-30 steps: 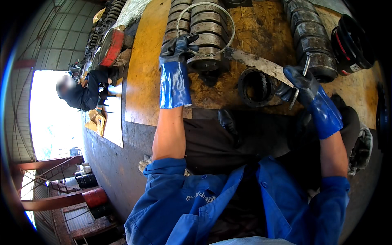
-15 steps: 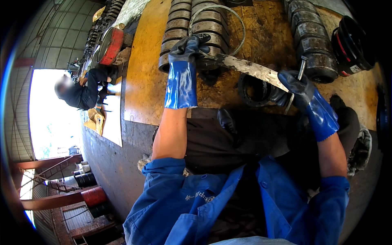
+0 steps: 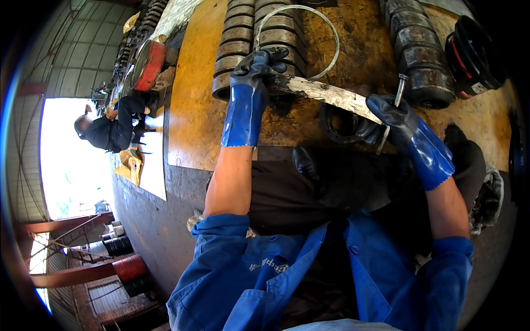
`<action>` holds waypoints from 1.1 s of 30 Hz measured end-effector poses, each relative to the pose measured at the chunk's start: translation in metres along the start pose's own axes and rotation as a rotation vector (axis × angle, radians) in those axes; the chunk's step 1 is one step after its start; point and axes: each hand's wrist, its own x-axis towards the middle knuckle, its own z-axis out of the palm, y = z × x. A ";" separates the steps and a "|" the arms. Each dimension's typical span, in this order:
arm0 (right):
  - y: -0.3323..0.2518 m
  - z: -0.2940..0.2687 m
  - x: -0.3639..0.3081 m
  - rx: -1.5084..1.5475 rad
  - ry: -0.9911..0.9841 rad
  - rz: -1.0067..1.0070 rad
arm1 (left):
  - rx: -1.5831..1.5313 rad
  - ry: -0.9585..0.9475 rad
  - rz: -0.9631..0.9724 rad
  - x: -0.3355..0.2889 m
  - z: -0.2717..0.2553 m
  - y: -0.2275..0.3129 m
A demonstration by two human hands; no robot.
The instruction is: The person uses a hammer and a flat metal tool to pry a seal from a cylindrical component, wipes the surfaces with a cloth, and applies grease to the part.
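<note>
My left hand (image 3: pixel 253 70), in a blue glove with a dark palm, is closed on a thin pale metal ring (image 3: pixel 337 47). A flat, worn, whitish strip (image 3: pixel 331 94) runs from its fingers to my right hand (image 3: pixel 398 117). The strip's dark end meets the left fingers; whether they grip it is unclear. My right hand, gloved alike, is closed around a metal rod (image 3: pixel 401 90) with a wider head, and the strip's other end lies at its fingers. Below the strip sits a dark round ring-shaped part (image 3: pixel 331 124).
Rows of stacked metal rings (image 3: pixel 237 34) lie ahead, with another row (image 3: pixel 419 52) further right. A black bucket (image 3: pixel 480 58) stands at far right. A stained yellow-brown board (image 3: pixel 190 124) lies beneath. My boot (image 3: pixel 305 162) is near its edge. Another person (image 3: pixel 107 131) sits at left.
My right hand has shifted slightly left with the rod. The ring has tipped a little to the right, and the strip has swung slightly. Both hands keep their hold.
</note>
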 end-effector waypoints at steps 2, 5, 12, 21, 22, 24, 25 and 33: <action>-0.005 0.005 -0.001 -0.004 0.021 0.042 | -0.135 -0.005 -0.015 0.007 -0.002 -0.006; -0.007 0.006 -0.002 0.004 0.058 0.071 | -0.245 0.005 -0.108 0.009 0.001 -0.007; 0.003 -0.004 0.002 0.067 0.032 0.039 | -0.472 -0.034 -0.180 0.014 0.003 -0.014; 0.002 -0.004 0.002 0.056 0.023 0.086 | -0.486 -0.106 -0.255 0.017 -0.001 -0.016; 0.002 -0.004 0.002 0.054 0.015 0.083 | -0.487 -0.115 -0.255 0.016 -0.001 -0.017; 0.004 -0.003 0.001 0.076 0.000 0.044 | -0.490 -0.137 -0.256 0.014 0.001 -0.016; 0.005 -0.002 0.001 0.088 -0.007 0.025 | -0.509 -0.171 -0.289 0.015 0.000 -0.017; -0.008 0.003 -0.012 0.150 0.283 0.020 | -0.508 -0.365 -0.121 0.032 -0.027 -0.044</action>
